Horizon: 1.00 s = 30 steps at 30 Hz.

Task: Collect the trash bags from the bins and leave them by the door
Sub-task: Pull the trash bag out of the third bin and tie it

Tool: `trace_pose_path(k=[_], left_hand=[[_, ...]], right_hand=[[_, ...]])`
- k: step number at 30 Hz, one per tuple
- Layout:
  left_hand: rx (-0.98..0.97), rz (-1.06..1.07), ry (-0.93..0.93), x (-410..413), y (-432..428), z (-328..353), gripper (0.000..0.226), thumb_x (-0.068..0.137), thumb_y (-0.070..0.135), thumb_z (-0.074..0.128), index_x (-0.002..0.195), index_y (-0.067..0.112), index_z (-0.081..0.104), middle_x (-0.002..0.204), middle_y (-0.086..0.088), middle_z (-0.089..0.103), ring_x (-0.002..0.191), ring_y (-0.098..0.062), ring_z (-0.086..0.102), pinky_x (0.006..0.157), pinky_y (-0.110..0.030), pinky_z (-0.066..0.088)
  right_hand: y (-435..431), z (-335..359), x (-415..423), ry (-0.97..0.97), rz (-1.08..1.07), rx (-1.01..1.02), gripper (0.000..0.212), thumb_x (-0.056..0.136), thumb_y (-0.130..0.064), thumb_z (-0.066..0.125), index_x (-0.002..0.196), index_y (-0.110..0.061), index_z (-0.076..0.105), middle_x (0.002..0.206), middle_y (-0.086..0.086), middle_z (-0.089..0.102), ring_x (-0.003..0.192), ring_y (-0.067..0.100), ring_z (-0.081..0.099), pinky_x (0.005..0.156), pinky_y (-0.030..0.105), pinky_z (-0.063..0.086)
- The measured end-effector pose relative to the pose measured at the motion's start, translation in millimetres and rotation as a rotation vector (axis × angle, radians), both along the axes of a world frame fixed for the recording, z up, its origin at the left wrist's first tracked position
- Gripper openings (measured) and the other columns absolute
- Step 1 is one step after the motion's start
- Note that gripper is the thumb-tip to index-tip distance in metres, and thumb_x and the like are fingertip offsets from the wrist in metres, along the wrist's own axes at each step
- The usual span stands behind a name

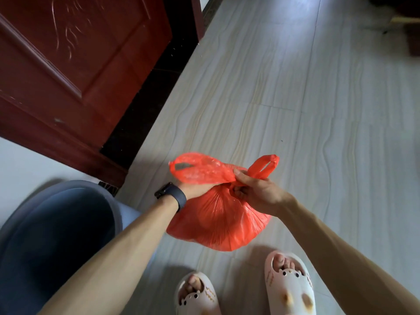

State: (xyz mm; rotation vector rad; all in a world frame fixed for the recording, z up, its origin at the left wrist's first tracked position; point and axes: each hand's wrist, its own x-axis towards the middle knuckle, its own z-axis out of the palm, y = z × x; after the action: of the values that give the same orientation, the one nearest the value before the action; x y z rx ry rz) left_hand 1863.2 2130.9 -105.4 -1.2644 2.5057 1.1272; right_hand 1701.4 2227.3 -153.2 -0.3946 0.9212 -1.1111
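Bag (pixel 218 221): your 2 hands clamp its neck, left hand (pixel 195 189) under, right hand (pixel 254 192) pinching, near the door (pixel 68 64).

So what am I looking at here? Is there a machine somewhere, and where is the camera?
No machine: a person wears a camera on the head, looking down, so this single picture shows their own arms and slippers. The left hand, with a dark watch on its wrist, and the right hand both grip the neck of a red plastic bag, apparently tying its handles. The bag hangs over the pale tiled floor. A grey bin stands at left, beside a dark red door.
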Motion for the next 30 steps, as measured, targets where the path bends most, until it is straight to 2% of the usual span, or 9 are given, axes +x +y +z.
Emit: trace_pose_path(k=[2,4,6,8,13,17,23,28,30], left_hand=[[0.277,-0.086,-0.027,-0.6,-16.3,3.0,0.029,0.094,0.044,0.059,0.116,0.026,0.066,0.107,0.011,0.066,0.093,0.018,0.059,0.087,-0.002,0.036],[0.707,0.024,-0.028,-4.3,-28.2,5.7,0.024,0.088,0.042,0.068,0.103,0.024,0.073,0.091,0.019,0.066,0.085,0.011,0.06,0.092,-0.011,0.042],[0.634,0.043,-0.037,-10.2,-35.6,-2.5,0.008,0.087,0.035,0.069,0.088,0.029,0.075,0.081,0.018,0.068,0.087,-0.004,0.061,0.079,-0.017,0.042],[0.403,0.01,-0.034,-14.6,-39.5,-9.9,0.005,0.085,0.034,0.072,0.081,0.032,0.072,0.076,0.018,0.068,0.08,-0.004,0.062,0.073,-0.018,0.041],[0.414,0.017,-0.008,-15.3,-33.2,-11.2,0.011,0.086,0.034,0.071,0.077,0.029,0.07,0.076,0.014,0.067,0.072,0.001,0.059,0.07,-0.017,0.042],[0.507,0.178,0.173,-15.9,-18.2,-10.9,0.01,0.093,0.021,0.064,0.087,0.016,0.069,0.068,0.012,0.063,0.061,0.001,0.055,0.064,-0.018,0.041],[0.432,0.396,0.246,-15.6,-9.4,-15.5,0.012,0.096,0.037,0.057,0.094,0.026,0.063,0.063,0.013,0.056,0.054,-0.007,0.042,0.05,-0.023,0.035],[0.411,0.364,0.243,-11.2,-6.3,-13.5,0.015,0.096,0.03,0.059,0.103,0.021,0.07,0.075,0.015,0.062,0.052,0.01,0.054,0.051,-0.007,0.038],[0.345,0.352,0.226,-12.1,-0.8,-17.2,0.023,0.097,0.027,0.059,0.112,0.013,0.069,0.082,0.012,0.064,0.059,0.011,0.055,0.054,-0.005,0.039]], right_hand=[[1.5,3.9,-5.1,0.066,0.08,-0.066,0.017,0.096,-0.021,0.062,0.086,-0.013,0.074,0.077,0.002,0.061,0.069,0.013,0.053,0.063,0.02,0.04],[2.1,6.4,-8.0,0.143,0.132,-0.138,0.026,0.096,-0.007,0.061,0.075,-0.017,0.074,0.072,-0.004,0.064,0.066,0.009,0.055,0.067,0.023,0.041],[1.4,5.0,-10.4,0.27,0.094,-0.144,0.012,0.083,-0.003,0.076,0.077,-0.008,0.067,0.072,0.006,0.062,0.068,0.018,0.056,0.068,0.032,0.043],[2.4,0.3,-10.6,0.45,-0.008,-0.069,0.029,0.072,-0.001,0.085,0.086,-0.004,0.06,0.076,0.012,0.063,0.069,0.022,0.059,0.065,0.033,0.049],[4.3,-6.4,-3.7,1.031,-0.036,-0.049,0.014,0.075,-0.028,0.079,0.084,-0.024,0.07,0.075,-0.006,0.071,0.068,0.004,0.066,0.064,0.022,0.052],[6.6,-11.7,8.5,1.295,-0.234,-0.308,0.016,0.075,-0.019,0.07,0.088,-0.017,0.062,0.076,-0.01,0.062,0.066,0.007,0.058,0.061,0.016,0.043],[-12.8,-14.2,5.9,1.357,-0.357,-0.197,0.014,0.081,-0.024,0.072,0.083,-0.018,0.06,0.07,0.002,0.067,0.068,0.026,0.065,0.061,0.038,0.049],[-19.2,-8.5,-13.5,1.123,-0.115,0.028,0.039,0.068,-0.066,0.076,0.084,-0.03,0.075,0.075,-0.012,0.075,0.076,0.002,0.07,0.073,0.029,0.055],[-15.7,-6.1,-18.3,1.093,-0.062,0.059,0.039,0.066,-0.067,0.077,0.079,-0.03,0.074,0.067,-0.013,0.073,0.07,0.002,0.069,0.068,0.026,0.052]])
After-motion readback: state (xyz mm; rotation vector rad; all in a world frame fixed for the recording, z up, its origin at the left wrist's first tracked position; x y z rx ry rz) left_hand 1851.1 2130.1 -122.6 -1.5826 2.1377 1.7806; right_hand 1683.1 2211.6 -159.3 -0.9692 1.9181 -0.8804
